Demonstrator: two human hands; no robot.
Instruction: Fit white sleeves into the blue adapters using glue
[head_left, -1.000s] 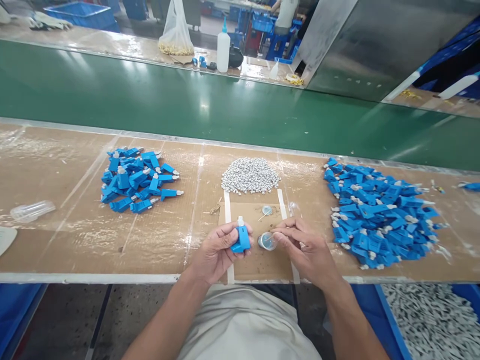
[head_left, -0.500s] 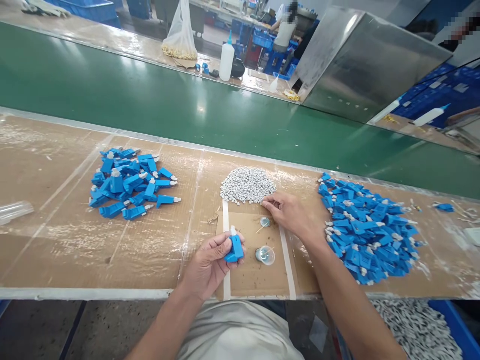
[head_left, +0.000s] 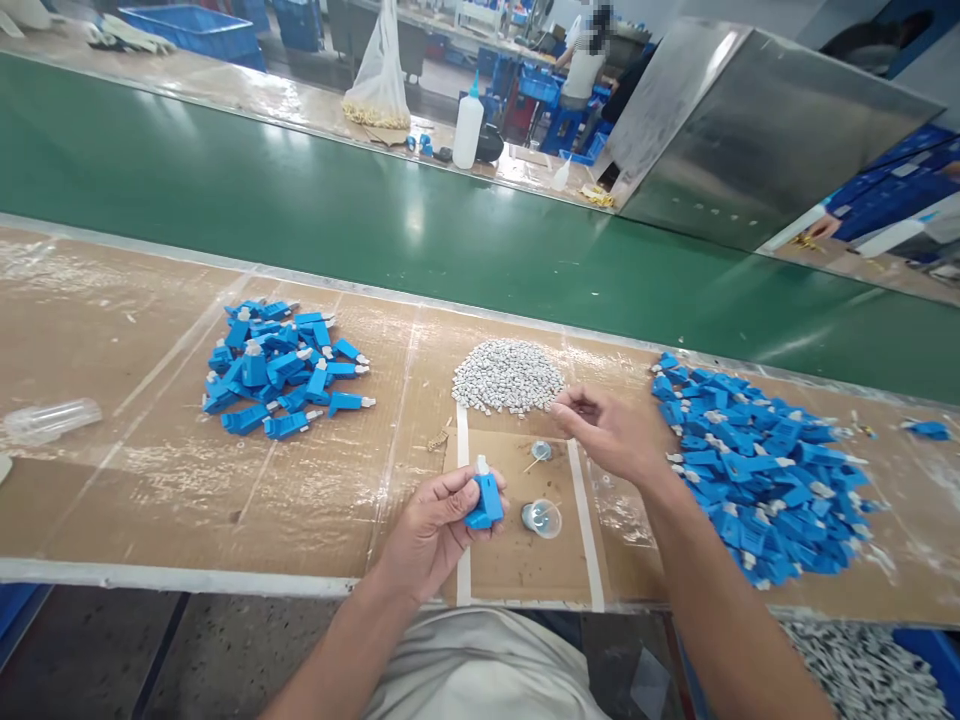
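My left hand (head_left: 439,525) is closed around a blue plastic part (head_left: 486,502) with a pale grey tip pointing up. At the right edge of a heap of small grey-white pieces (head_left: 506,375), my right hand (head_left: 600,428) has thumb and fingertips pinched together; whatever sits between them is too small to make out. Between my hands stand a small clear cup (head_left: 541,518) with a stick in it and a little round dish (head_left: 540,451) with another stick. One pile of blue parts (head_left: 285,370) lies to the left, a larger pile of blue parts (head_left: 765,470) to the right.
Beyond the cardboard-covered table (head_left: 322,510) runs a green conveyor belt (head_left: 315,190). On its far side are a white bottle (head_left: 468,128), a clear bag (head_left: 379,90) and a metal housing (head_left: 772,130). A clear tube (head_left: 52,420) lies far left. A person (head_left: 583,65) is in the background.
The whole view has shifted slightly, so things appear farther right. My right hand stays by the grey-white heap, its pinch slightly apart from the edge. My left hand keeps holding the blue part.
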